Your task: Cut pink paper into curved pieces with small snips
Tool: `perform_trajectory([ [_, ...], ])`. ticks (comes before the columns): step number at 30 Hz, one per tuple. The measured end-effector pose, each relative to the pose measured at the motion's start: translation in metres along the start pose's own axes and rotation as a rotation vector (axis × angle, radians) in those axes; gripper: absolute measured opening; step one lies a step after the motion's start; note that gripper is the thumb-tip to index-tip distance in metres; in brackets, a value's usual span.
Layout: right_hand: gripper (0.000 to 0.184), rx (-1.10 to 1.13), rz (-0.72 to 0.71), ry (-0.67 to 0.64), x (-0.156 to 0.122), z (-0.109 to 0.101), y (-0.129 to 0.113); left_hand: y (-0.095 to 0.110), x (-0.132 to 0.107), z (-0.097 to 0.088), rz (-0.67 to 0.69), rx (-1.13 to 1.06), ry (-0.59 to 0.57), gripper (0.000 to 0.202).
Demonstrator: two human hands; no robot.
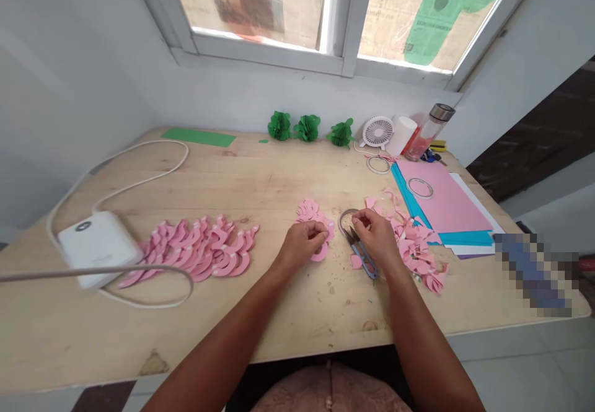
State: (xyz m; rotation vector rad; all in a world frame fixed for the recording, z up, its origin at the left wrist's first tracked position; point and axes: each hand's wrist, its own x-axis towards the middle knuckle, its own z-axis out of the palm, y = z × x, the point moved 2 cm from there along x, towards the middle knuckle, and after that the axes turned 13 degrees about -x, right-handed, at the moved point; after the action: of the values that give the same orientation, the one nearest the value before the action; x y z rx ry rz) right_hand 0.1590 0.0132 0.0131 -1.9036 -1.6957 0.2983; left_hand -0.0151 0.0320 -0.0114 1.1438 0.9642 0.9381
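My left hand [303,243] is closed in a pinch over a small group of pink paper cut-outs [309,209]. A curved pink piece [320,252] shows just beyond its fingertips; whether they grip it is unclear. Opposite, my right hand [375,236] also has thumb and fingers pinched together, and what they hold, if anything, is too small to make out. Beside its fingertips lies a thin ring-shaped tape roll [343,219]. Blue-handled thread snips [365,262] lie under and next to the right hand, blades pointing away from me.
Overlapping curved pink pieces [199,251] lie left, beside a white power bank [100,248] with a looping cable. Pink scraps [418,254] lie right, near coloured paper sheets [446,198]. Green paper ornaments [307,128], a small fan [378,132] and a bottle [431,132] stand at the back.
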Motion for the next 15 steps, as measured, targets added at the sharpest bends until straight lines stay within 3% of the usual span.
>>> perform_trajectory([
  [4,0.011,-0.279,-0.049,-0.027,-0.017,-0.008,0.005,0.004,-0.006,0.004,0.119,0.245,-0.077,0.009],
  [10,0.015,-0.574,-0.12,0.016,-0.033,-0.007,0.014,0.007,-0.015,0.011,0.225,0.769,-0.038,0.011],
  [15,0.016,-0.648,-0.15,0.021,-0.033,0.0,0.017,0.006,-0.015,0.015,0.281,0.868,-0.044,0.013],
])
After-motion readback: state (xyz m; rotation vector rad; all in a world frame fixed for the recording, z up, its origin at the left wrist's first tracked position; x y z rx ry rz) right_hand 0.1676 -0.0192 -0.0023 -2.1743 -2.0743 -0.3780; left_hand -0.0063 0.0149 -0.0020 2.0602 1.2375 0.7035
